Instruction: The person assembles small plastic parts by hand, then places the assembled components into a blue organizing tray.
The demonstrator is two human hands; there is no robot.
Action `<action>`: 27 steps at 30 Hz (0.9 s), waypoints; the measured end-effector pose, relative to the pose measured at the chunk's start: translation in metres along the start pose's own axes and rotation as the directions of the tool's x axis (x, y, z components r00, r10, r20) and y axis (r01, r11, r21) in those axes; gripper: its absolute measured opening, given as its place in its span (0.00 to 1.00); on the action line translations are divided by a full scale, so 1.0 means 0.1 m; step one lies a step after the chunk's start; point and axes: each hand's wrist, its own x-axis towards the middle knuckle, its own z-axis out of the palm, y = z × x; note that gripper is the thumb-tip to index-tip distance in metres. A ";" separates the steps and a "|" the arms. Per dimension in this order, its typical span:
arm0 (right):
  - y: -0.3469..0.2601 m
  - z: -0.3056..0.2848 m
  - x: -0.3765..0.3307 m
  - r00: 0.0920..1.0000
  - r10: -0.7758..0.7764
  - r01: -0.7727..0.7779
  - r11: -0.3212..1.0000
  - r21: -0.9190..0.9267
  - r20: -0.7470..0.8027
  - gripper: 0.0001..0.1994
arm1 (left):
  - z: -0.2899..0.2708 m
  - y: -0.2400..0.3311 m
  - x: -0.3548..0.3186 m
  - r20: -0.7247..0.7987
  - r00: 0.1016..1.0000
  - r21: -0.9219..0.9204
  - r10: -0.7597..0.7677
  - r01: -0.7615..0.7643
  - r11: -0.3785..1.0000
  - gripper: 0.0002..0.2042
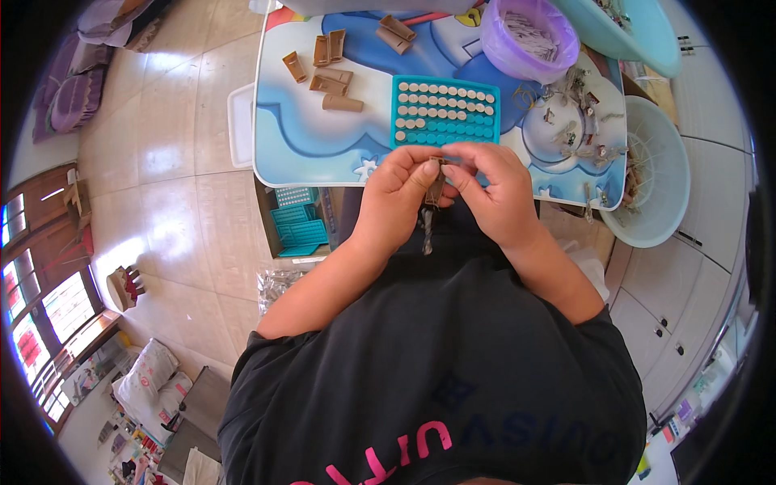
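Note:
My left hand (391, 190) and my right hand (499, 192) meet over the table's near edge. Between their thumbs and fingers is a small brown plastic casing (434, 191), with a dark, shiny bundle (428, 234) dangling below it. Both hands are closed on the casing, and the fingers cover its upper part. Just beyond them lies a turquoise tray (394, 113) with rows of round white pieces (432, 99); its lower right holes hold no white pieces. Several loose brown casings (330, 48) lie at the far left of the table.
A purple-lined bowl (490, 48) of small parts stands at the table's (315, 145) far right. Tangled wires and metallic bits (578, 101) are nearer. Pale blue basins (677, 182) flank the right edge. Left of my legs, a box holds turquoise trays (297, 228).

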 end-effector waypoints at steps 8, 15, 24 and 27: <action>0.14 -0.06 0.17 0.989 -0.012 0.010 1.000 0.015 0.147 0.03 | -0.07 0.04 0.00 0.049 0.985 -0.028 -0.166 0.167 0.986 0.13; 0.41 -0.06 0.43 0.942 -0.336 0.282 0.812 -0.511 -0.015 0.05 | -0.12 0.07 0.07 -0.065 0.974 -0.110 -0.219 0.211 0.971 0.15; 0.15 0.05 0.30 0.943 -0.333 0.325 0.915 -0.241 0.007 0.08 | -0.17 0.02 0.12 -0.052 0.975 -0.188 -0.218 0.205 0.961 0.12; 0.13 0.13 0.27 0.916 -0.399 0.396 0.879 -0.265 0.045 0.08 | -0.19 -0.03 0.12 -0.052 0.982 -0.198 -0.184 0.171 0.965 0.12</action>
